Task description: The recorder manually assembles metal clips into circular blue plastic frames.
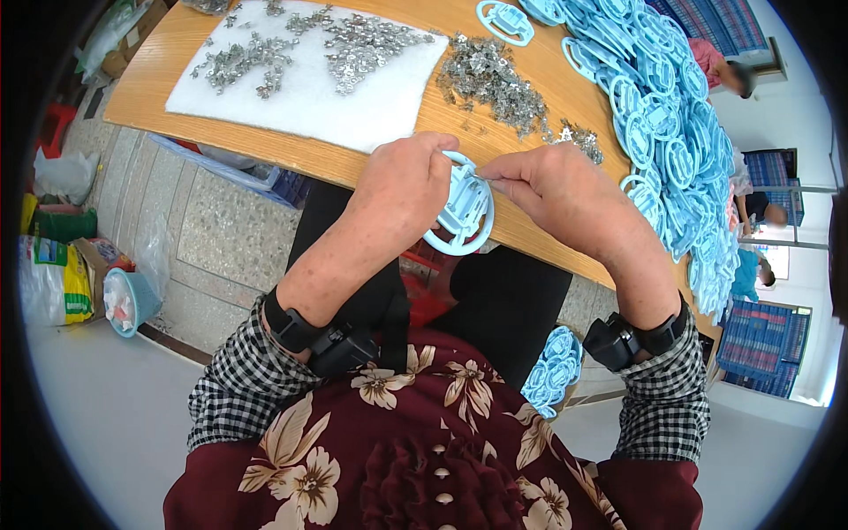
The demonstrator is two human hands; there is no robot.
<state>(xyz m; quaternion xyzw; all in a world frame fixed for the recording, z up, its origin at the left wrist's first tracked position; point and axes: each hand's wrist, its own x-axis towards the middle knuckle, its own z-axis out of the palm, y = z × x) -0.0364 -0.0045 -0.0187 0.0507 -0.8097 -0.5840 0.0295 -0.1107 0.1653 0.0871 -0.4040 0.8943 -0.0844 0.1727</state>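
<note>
A light blue oval plastic ring part (466, 208) with a raised middle is tilted at the table's front edge. My left hand (406, 181) is closed round its upper left rim. My right hand (556, 190) pinches at its upper right side, thumb against forefinger; whatever sits between those fingertips is too small to make out. Just beyond my hands lies a heap of small metal clips (499, 84), with a smaller cluster of clips (579, 141) near my right knuckles. More metal clips (367, 49) are spread over a white foam sheet (309, 115) on the left.
A large pile of the same blue parts (658, 115) covers the right of the wooden table (530, 243). One loose blue part (504, 22) lies at the far edge. Below, a container of blue parts (555, 371) stands by my right leg. A blue bin (128, 305) and bags stand left. People sit far right.
</note>
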